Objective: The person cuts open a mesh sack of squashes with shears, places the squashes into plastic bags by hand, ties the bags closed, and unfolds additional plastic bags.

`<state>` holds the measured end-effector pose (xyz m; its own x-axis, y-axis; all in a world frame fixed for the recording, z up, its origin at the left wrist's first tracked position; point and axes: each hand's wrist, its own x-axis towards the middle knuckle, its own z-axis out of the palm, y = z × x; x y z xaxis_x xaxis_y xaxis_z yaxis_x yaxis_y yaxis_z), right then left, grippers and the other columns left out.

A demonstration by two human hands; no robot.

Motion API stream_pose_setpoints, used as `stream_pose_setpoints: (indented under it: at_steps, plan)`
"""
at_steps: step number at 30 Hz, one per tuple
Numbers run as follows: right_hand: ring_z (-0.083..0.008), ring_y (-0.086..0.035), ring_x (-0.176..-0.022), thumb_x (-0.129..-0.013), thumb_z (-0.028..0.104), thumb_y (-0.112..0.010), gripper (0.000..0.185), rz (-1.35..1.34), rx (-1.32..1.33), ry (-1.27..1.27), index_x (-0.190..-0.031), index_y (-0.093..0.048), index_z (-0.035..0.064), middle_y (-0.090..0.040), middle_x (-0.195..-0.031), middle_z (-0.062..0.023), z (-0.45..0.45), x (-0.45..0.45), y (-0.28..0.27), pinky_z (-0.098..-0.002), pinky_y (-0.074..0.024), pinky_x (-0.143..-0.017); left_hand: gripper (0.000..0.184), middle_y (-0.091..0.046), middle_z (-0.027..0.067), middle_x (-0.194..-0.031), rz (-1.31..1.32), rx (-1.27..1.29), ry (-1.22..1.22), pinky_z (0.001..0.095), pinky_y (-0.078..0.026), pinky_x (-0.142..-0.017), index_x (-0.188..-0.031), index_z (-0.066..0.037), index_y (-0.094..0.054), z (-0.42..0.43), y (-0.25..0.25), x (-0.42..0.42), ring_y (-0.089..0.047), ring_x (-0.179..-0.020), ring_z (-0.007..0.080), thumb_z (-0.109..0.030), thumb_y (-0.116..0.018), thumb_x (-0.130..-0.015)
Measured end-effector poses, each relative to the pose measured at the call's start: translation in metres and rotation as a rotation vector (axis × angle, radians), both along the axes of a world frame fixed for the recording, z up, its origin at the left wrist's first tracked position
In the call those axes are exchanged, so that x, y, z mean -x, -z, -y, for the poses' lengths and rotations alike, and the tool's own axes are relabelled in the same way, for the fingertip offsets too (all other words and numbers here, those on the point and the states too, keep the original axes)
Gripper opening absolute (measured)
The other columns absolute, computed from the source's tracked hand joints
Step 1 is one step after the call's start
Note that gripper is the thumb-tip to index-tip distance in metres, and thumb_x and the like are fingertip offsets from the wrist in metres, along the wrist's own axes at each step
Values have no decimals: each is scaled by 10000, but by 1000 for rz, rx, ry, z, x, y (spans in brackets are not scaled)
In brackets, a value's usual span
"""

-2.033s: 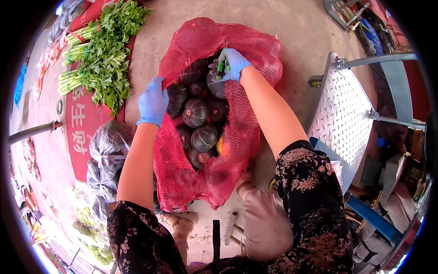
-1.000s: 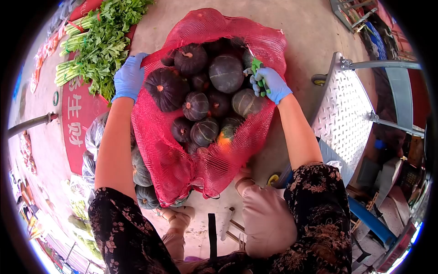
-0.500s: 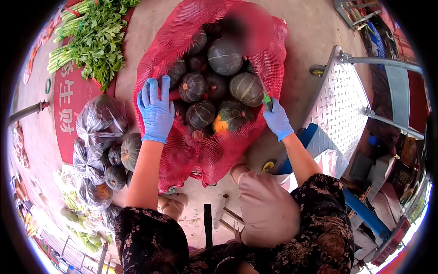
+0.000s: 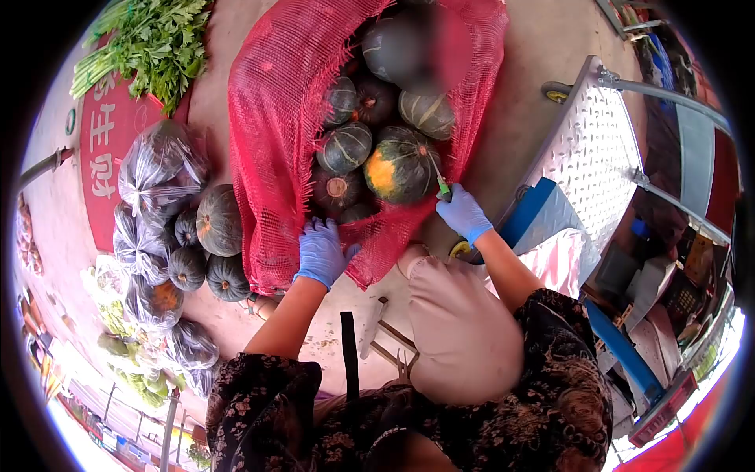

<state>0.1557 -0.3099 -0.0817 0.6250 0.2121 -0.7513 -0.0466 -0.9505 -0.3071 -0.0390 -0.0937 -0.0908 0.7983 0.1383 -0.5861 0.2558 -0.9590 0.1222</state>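
Note:
A red mesh bag (image 4: 271,110) lies cut open on the floor, with several dark green pumpkins (image 4: 346,148) showing in the gap. One pumpkin (image 4: 401,167) has an orange patch. My left hand (image 4: 322,253), in a blue glove, is closed on the mesh at the bag's near edge. My right hand (image 4: 464,214), also gloved, grips a green-handled knife (image 4: 444,189); its thin blade points up beside the orange-patched pumpkin. A blurred patch hides part of the bag's far end.
Celery (image 4: 161,55) lies on a red mat (image 4: 98,149) at the upper left. Below it are plastic bags of produce (image 4: 161,169) and loose pumpkins (image 4: 220,220). A metal platform trolley (image 4: 586,157) stands at right. A folding stool (image 4: 393,334) is beside my leg.
My left hand has moved from the bag's left edge to its near edge and closed on the mesh. My right hand has come down the right side with the knife. The opening was spread wider.

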Motion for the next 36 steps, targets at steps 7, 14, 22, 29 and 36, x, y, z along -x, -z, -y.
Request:
stream_pose_setpoints:
  at_steps: [7, 14, 22, 29, 36]
  plan:
    - [-435, -526, -895, -717, 273, -536, 383, -130, -87, 80, -952, -482, -25, -563, -876, -288, -28, 4, -13, -452, -414, -781, 647, -618, 200, -873, -212, 67, -320, 409, -492, -575, -1219, 37, -384, -49, -8, 11, -627, -661, 308, -463, -475, -817]
    - [-441, -540, -832, -703, 242, -529, 333, 26, -71, -126, -888, -471, -29, -569, -820, -282, -45, -14, -28, -480, -422, -754, 321, -612, 161, -758, 445, 511, -1183, 376, -496, -569, -1088, 23, -442, -122, 35, -22, -624, -631, 271, -204, -478, -863]
    - [-412, -565, -763, -688, 223, -525, 328, 166, -57, -376, -886, -452, -28, -573, -767, -257, -74, -25, -47, -481, -449, -696, 457, -594, 180, -1001, 462, 552, -1375, 352, -482, -764, -1163, 14, -452, -204, 94, -74, -590, -897, 330, -317, -503, -853]
    - [-411, -542, -751, -676, 151, -533, 337, 298, -218, -361, -954, -461, -24, -553, -777, -254, -74, -19, -45, -478, -430, -668, 448, -499, 192, -1177, 257, 53, -565, 431, -380, -905, -1113, -23, -541, -129, 45, -65, -504, -1042, 340, -301, -568, -762]
    - [-295, -565, -697, -703, 72, -503, 291, 419, -492, -225, -980, -494, -16, -569, -795, -166, -72, -5, -90, -347, -447, -634, 288, -600, 127, -1061, 686, 472, -560, 306, -449, -846, -1084, -30, -573, -103, -58, -19, -576, -976, 257, -112, -548, -810]
